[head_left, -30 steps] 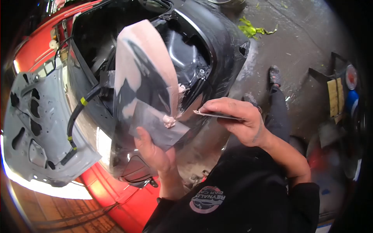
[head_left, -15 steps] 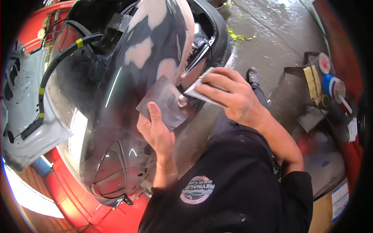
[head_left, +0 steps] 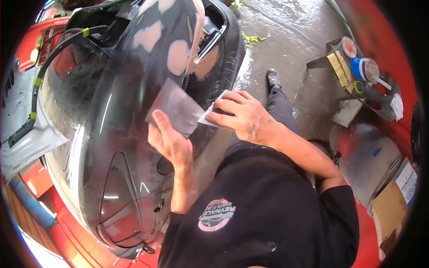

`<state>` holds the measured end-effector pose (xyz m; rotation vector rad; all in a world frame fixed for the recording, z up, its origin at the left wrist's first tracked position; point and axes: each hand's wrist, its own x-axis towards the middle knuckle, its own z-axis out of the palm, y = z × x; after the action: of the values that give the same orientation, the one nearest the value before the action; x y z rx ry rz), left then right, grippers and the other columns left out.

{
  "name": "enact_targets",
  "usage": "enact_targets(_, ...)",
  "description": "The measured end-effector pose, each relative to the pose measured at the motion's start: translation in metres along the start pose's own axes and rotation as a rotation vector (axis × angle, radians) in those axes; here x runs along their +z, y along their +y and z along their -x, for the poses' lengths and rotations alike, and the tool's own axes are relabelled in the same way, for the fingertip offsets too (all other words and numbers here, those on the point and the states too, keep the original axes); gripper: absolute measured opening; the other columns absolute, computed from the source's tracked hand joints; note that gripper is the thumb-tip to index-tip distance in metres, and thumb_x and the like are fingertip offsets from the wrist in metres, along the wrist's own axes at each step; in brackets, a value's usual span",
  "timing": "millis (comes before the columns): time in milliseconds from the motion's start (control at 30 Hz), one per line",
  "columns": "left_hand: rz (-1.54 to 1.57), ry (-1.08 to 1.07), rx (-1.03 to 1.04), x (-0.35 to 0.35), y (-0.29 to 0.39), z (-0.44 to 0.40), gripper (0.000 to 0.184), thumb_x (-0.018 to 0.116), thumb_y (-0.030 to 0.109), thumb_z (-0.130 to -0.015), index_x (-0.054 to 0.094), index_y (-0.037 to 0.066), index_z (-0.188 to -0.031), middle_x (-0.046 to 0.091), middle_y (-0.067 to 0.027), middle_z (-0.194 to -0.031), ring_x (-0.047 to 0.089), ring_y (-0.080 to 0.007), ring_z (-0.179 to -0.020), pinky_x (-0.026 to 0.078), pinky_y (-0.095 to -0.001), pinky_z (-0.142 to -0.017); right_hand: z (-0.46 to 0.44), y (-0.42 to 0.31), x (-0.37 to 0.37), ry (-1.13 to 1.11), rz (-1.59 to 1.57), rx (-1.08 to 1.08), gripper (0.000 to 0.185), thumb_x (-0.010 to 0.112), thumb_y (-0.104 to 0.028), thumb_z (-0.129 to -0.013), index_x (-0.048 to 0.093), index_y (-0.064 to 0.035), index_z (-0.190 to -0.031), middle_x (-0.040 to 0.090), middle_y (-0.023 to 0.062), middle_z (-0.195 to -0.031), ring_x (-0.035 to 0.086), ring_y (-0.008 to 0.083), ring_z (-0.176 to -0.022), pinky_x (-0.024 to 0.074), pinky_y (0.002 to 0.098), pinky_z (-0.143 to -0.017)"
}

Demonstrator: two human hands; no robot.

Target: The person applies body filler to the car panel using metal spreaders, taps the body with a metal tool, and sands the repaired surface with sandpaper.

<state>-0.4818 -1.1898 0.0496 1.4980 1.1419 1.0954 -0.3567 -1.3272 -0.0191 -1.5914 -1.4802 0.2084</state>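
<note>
My left hand (head_left: 172, 142) grips a thin, square grey plate (head_left: 175, 106) at its lower edge, thumb on top. Between the fingers of my right hand (head_left: 248, 117) is a flat, pale filler spreader (head_left: 209, 117), its edge meeting the plate's right side. Both hands are above a dark car body panel (head_left: 134, 102), which carries several pinkish-beige filler patches (head_left: 178, 57). Motion blurs the plate's surface, so I cannot make out what lies on it.
On the right, a low stand (head_left: 384, 91) holds a blue-and-white can (head_left: 365, 70), a round lid (head_left: 349, 47) and a yellow sanding block (head_left: 340, 70). A cardboard box (head_left: 389, 207) is at lower right. Yellow-green tape (head_left: 254, 38) lies on the wet-looking floor (head_left: 295, 49).
My view has shifted, so the car panel and stand sit differently. The spreader has moved closer against the plate. A small pale blob seen earlier by the plate's edge no longer shows.
</note>
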Motion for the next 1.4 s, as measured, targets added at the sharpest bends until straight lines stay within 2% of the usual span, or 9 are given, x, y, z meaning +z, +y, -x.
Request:
enact_targets(133, 0.238, 0.008, 0.094, -0.012, 0.018, -0.01, 0.04, 0.064, 0.034, -0.103, 0.065, -0.005, -0.111, 0.069, -0.0107, -0.105, 0.065, -0.0179, -0.095, 0.055, -0.033, -0.085, 0.03, 0.016, 0.014, -0.216, -0.208, 0.154, 0.052, 0.058, 0.007, -0.08, 0.066, -0.0098, -0.129, 0.066, 0.0083, -0.121, 0.063, 0.0262, -0.114, 0.0493, 0.0385, -0.098)
enact_targets(267, 0.161, -0.044, -0.077, -0.026, 0.001, -0.004, 0.043, 0.063, 0.035, -0.103, 0.063, -0.005, -0.117, 0.069, -0.0126, -0.11, 0.068, -0.0208, -0.098, 0.057, -0.035, -0.087, 0.021, 0.013, -0.003, 0.246, -0.957, 0.426, 0.045, 0.053, 0.007, -0.093, 0.06, -0.0017, -0.137, 0.066, 0.0144, -0.13, 0.061, 0.0273, -0.126, 0.044, 0.0356, -0.109)
enact_targets(433, 0.358, -0.156, -0.721, -0.017, -0.054, 0.028, 0.035, 0.062, 0.032, -0.101, 0.064, 0.004, -0.122, 0.07, -0.0097, -0.113, 0.068, -0.0233, -0.102, 0.057, -0.0392, -0.09, 0.021, -0.014, -0.023, 0.192, -0.767, 0.126, 0.052, 0.054, 0.016, -0.085, 0.064, -0.001, -0.133, 0.061, 0.0192, -0.132, 0.06, 0.0349, -0.125, 0.0457, 0.0399, -0.108)
enact_targets(567, 0.463, -0.325, -0.894, 0.003, -0.024, 0.038, 0.037, 0.058, 0.031, -0.103, 0.061, 0.003, -0.128, 0.068, -0.0111, -0.119, 0.065, -0.0249, -0.11, 0.053, -0.0399, -0.096, 0.029, -0.009, -0.012, 0.224, -0.468, -0.047, 0.045, 0.068, 0.002, -0.085, 0.068, -0.0054, -0.129, 0.06, 0.0184, -0.131, 0.057, 0.04, -0.124, 0.0503, 0.0441, -0.103)
enact_targets(700, 0.347, -0.146, -0.85, 0.015, -0.012, 0.038, 0.039, 0.061, 0.029, -0.101, 0.06, 0.002, -0.129, 0.068, -0.0115, -0.119, 0.065, -0.0251, -0.11, 0.054, -0.0404, -0.095, 0.034, 0.009, -0.004, 0.245, -0.367, -0.008, 0.046, 0.074, -0.007, -0.083, 0.069, -0.0085, -0.128, 0.059, 0.0172, -0.131, 0.057, 0.0406, -0.123, 0.0514, 0.0454, -0.102)
enact_targets(867, 0.381, -0.175, -0.708, 0.003, -0.046, 0.025, 0.041, 0.064, 0.028, -0.1, 0.058, 0.004, -0.133, 0.067, -0.0111, -0.121, 0.065, -0.0256, -0.109, 0.056, -0.0425, -0.091, 0.045, 0.038, -0.004, 0.009, -0.167, 0.035, 0.057, 0.054, 0.01, -0.088, 0.06, -0.0131, -0.14, 0.06, 0.0165, -0.132, 0.061, 0.0377, -0.119, 0.0544, 0.038, -0.096)
enact_targets(1000, 0.442, -0.265, -0.296, 0.03, 0.014, 0.007, 0.035, 0.064, 0.028, -0.102, 0.059, 0.004, -0.127, 0.067, -0.008, -0.118, 0.066, -0.0226, -0.107, 0.054, -0.0405, -0.094, 0.078, 0.053, 0.021, -0.03, -0.454, 0.484, 0.054, 0.057, 0.011, -0.088, 0.058, -0.008, -0.138, 0.062, 0.0196, -0.128, 0.065, 0.0378, -0.109, 0.0524, 0.0377, -0.096)
enact_targets(1100, 0.38, -0.22, -0.261, 0.028, -0.006, -0.012, 0.041, 0.058, 0.035, -0.105, 0.058, 0.0, -0.127, 0.066, -0.0099, -0.122, 0.064, -0.0226, -0.112, 0.053, -0.0405, -0.098, 0.056, 0.06, 0.003, 0.244, -0.314, 0.429, 0.052, 0.059, 0.01, -0.087, 0.059, -0.0052, -0.136, 0.064, 0.0189, -0.124, 0.065, 0.0361, -0.108, 0.0519, 0.038, -0.095)
enact_targets(1400, 0.231, -0.17, -0.271, 0.044, -0.01, 0.02, 0.05, 0.045, 0.042, -0.11, 0.055, -0.004, -0.129, 0.064, -0.0121, -0.121, 0.062, -0.0223, -0.103, 0.051, -0.0357, -0.09, -0.009, -0.026, 0.017, 0.256, -0.034, 0.129, 0.046, 0.061, -0.005, -0.085, 0.06, -0.0026, -0.131, 0.061, 0.0154, -0.114, 0.063, 0.0326, -0.101, 0.0547, 0.0401, -0.085)
